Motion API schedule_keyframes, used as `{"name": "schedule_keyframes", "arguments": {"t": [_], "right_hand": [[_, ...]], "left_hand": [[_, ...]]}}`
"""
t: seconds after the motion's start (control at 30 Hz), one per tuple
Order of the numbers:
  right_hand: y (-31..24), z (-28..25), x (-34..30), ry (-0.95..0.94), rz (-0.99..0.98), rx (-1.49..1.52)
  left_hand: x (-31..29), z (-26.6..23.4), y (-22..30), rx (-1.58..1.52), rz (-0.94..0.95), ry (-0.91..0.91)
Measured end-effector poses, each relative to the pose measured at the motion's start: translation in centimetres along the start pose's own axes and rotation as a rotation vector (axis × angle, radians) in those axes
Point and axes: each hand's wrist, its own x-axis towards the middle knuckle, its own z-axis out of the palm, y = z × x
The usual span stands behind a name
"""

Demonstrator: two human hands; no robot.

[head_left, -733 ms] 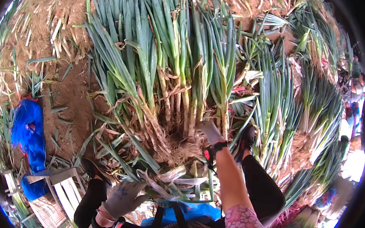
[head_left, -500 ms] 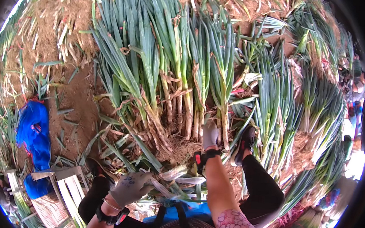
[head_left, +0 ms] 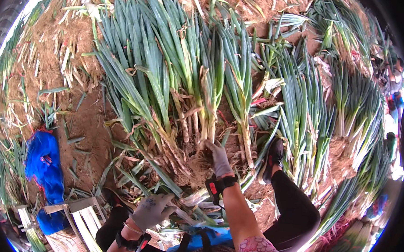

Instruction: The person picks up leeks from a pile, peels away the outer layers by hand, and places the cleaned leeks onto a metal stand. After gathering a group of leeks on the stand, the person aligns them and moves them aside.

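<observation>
My right hand [head_left: 217,158], in a grey glove, is closed around the lower white stems of some green onions [head_left: 208,119], just above their roots. These stand against a large pile of long green onions [head_left: 144,75] with leaves pointing away from me. A few separate stalks [head_left: 246,134] lie just right of that hand. My left hand [head_left: 153,211], also gloved, hovers low over leaf scraps near my left knee, fingers apart and holding nothing. Dark devices are strapped to both wrists. The fingertips of my right hand are partly hidden behind the stems.
More green onions [head_left: 301,109] lie beyond my right shoe [head_left: 273,160]. Blue netting or cloth [head_left: 45,162] is on the soil at left, above a metal-framed seat [head_left: 77,205]. Heaps of rooty stalks [head_left: 43,44] fill the far left. Trimmed leaves litter the ground between my feet.
My right hand has moved left and slightly toward me, with the gripped stems shifting left. A wider gap shows between them and the stalks at right. My left hand stays open.
</observation>
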Motion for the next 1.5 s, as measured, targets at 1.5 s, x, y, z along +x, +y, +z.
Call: {"name": "schedule_keyframes", "arguments": {"t": [1.5], "right_hand": [[9.6,-3.9,0.3,0.081,-0.028,-0.093]], "left_hand": [[19.3,10.8,1.7,-0.902,-0.320,0.652]]}}
